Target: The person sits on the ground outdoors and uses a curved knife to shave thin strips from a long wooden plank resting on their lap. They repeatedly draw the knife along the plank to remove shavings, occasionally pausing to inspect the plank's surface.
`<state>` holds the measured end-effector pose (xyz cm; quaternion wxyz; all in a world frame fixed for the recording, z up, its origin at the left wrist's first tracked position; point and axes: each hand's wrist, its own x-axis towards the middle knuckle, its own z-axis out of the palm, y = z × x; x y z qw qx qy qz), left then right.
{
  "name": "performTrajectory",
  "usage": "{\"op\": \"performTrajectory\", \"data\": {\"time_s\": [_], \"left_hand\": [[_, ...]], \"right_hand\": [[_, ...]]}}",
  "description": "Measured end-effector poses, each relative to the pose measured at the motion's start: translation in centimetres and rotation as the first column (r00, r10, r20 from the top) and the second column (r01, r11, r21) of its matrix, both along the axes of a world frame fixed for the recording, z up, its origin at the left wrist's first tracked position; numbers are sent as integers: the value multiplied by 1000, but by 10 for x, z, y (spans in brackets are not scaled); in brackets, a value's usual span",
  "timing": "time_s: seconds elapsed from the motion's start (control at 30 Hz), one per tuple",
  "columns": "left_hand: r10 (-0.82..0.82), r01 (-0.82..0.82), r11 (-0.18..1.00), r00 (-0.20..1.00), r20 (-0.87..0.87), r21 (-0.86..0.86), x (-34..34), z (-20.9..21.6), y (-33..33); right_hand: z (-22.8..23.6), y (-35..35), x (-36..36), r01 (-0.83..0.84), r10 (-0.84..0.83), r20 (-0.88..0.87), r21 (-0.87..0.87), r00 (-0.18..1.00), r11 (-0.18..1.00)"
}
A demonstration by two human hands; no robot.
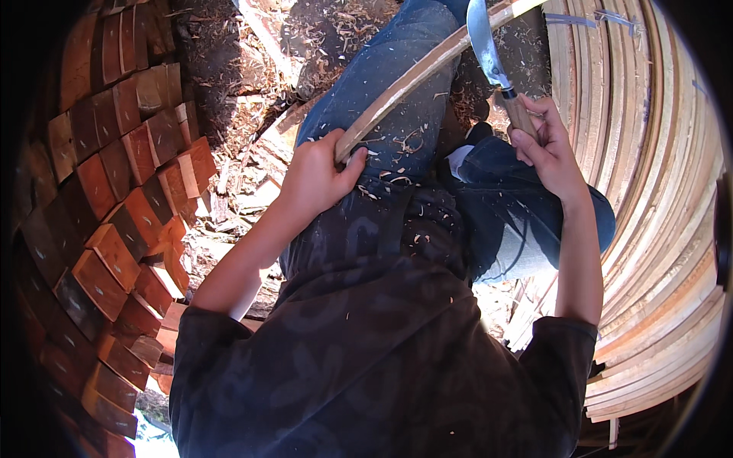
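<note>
My left hand (319, 172) is closed around the near end of a long wooden strip (408, 80). From there the strip slants up and to the right over my jeans-clad thigh, its far end reaching the top of the picture. In my right hand (546, 149) is the brown wooden handle of a knife (485, 46) with a broad, curved steel blade. The blade points up and crosses the strip near its far part; whether the two touch I cannot tell. Pale shavings lie on my jeans (393, 141) and dark shirt.
Long pale wooden strips (649, 153) are stacked closely along the right side. On the left rises a wall of overlapping reddish-brown wooden shingles (114, 252). Wood shavings and scraps (229, 183) cover the ground around my legs.
</note>
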<state>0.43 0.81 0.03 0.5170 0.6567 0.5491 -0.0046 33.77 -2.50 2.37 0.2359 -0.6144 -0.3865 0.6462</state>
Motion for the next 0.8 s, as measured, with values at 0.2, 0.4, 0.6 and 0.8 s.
{"op": "performTrajectory", "data": {"time_s": [0.2,0.4,0.6,0.8], "left_hand": [[12,-12,1000,1000,-7,-10,1,2,1],[10,-10,1000,1000,0,10,-1,-1,-3],[-21,21,1000,1000,-6,11,-3,-3,-5],[29,-29,999,1000,6,22,0,-3,-5]], "right_hand": [[2,4,7,210,-214,31,97,976,973],[-1,5,16,208,-215,30,153,976,966],[-6,10,17,444,-417,-159,221,895,868],[-3,15,16,257,-252,-80,61,964,965]]}}
